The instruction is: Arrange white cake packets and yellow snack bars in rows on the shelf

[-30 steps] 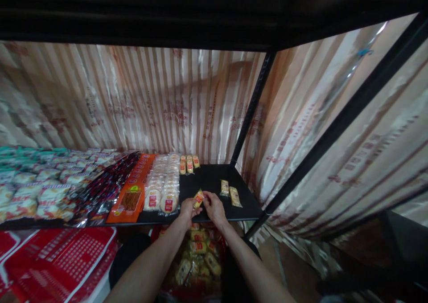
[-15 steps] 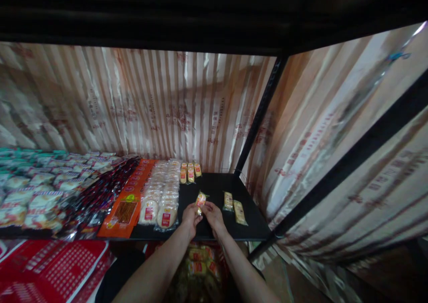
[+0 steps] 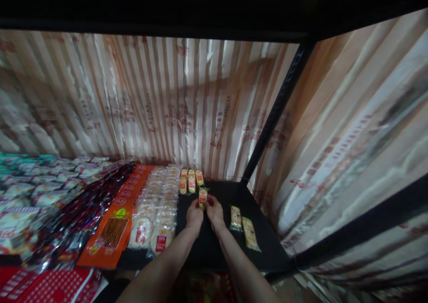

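Left hand and right hand grasp one packet between them at its lower end, label toward the wearer; finger placement behind it is hidden from me; the packet is at the black shelf, just in front of a rear cluster of similar packets; contact with the shelf cannot be told; two loose packets sit to the right of the right hand; crackers stand in rows to the left, followed by an orange bag and dark packs
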### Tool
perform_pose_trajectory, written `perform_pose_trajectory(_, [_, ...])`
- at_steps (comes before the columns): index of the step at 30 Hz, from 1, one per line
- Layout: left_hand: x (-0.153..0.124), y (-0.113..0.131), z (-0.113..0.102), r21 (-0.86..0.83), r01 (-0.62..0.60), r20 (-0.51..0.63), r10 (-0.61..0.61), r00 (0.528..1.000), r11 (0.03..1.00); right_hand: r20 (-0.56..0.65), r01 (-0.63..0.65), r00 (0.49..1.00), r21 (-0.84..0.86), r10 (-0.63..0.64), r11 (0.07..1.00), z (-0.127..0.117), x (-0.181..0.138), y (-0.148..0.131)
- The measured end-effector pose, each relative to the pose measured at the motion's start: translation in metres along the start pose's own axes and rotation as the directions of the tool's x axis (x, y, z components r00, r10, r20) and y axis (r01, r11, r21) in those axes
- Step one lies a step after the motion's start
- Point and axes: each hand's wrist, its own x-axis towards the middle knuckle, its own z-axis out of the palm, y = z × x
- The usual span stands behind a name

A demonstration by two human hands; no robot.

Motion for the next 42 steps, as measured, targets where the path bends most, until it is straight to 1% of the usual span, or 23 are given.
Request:
perform_pose_trajectory(5, [0.020, 0.011, 0.006, 0.145, -0.051, -0.040, 0.058, 0.998, 0.988, -0.017, 0.028, 0.999, -0.042, -0.029, 0.999, 0.006, 0.031, 0.002])
perform_pose_trajectory(8, [0.026, 0.019, 0.005, 0.218, -0.061, -0.059, 0.075, 0.995, 0.974, -0.011, 0.034, 0.999, -0.040, -0.035, 0.999, 0.009, 0.041, -0.001])
perform_pose_trajectory(11, [0.026, 0.023, 0.004, 0.274, -0.062, -0.163, 0.110, 0.980, 0.960, 0.022, 0.055, 0.998, -0.053, -0.054, 0.997, 0.016, 0.042, -0.004])
perform_pose_trajectory(14, [0.023, 0.019, 0.006, 0.290, -0.082, -0.285, 0.168, 0.944, 0.953, 0.061, 0.096, 0.994, -0.043, -0.094, 0.994, 0.027, 0.037, -0.005])
perform_pose_trajectory(16, [0.021, 0.012, 0.007, 0.286, -0.102, -0.333, 0.198, 0.922, 0.953, 0.099, 0.131, 0.986, -0.003, -0.131, 0.991, 0.037, 0.033, -0.004])
perform_pose_trajectory(20, [0.024, -0.003, 0.005, 0.267, -0.162, -0.383, 0.259, 0.887, 0.950, 0.156, 0.177, 0.970, 0.061, -0.184, 0.982, 0.055, 0.028, -0.008])
perform_pose_trajectory(24, [0.028, -0.009, 0.001, 0.247, -0.199, -0.400, 0.287, 0.870, 0.948, 0.195, 0.178, 0.965, 0.002, -0.175, 0.984, 0.066, 0.028, -0.018])
perform_pose_trajectory(28, [0.030, -0.006, -0.003, 0.221, -0.185, -0.394, 0.261, 0.881, 0.958, 0.217, 0.152, 0.967, -0.076, -0.132, 0.985, 0.070, 0.027, -0.026])
perform_pose_trajectory(31, [0.028, -0.003, -0.007, 0.202, -0.157, -0.372, 0.224, 0.901, 0.967, 0.196, 0.140, 0.975, -0.191, -0.102, 0.972, 0.071, 0.025, -0.030])
perform_pose_trajectory(34, [0.024, -0.001, -0.012, 0.191, -0.121, -0.327, 0.180, 0.928, 0.974, 0.169, 0.202, 0.973, -0.277, -0.160, 0.939, 0.070, 0.022, -0.030])
perform_pose_trajectory(37, [0.020, 0.003, -0.015, 0.166, -0.062, -0.279, 0.107, 0.954, 0.984, 0.181, 0.252, 0.962, -0.306, -0.203, 0.918, 0.071, 0.020, -0.025])
perform_pose_trajectory(40, [0.018, 0.005, -0.016, 0.149, -0.018, -0.280, 0.060, 0.958, 0.989, 0.224, 0.252, 0.957, -0.324, -0.185, 0.912, 0.073, 0.018, -0.019])
perform_pose_trajectory(42, [0.020, 0.005, -0.017, 0.144, -0.023, -0.280, 0.063, 0.958, 0.989, 0.238, 0.262, 0.953, -0.333, -0.188, 0.906, 0.074, 0.018, -0.015])
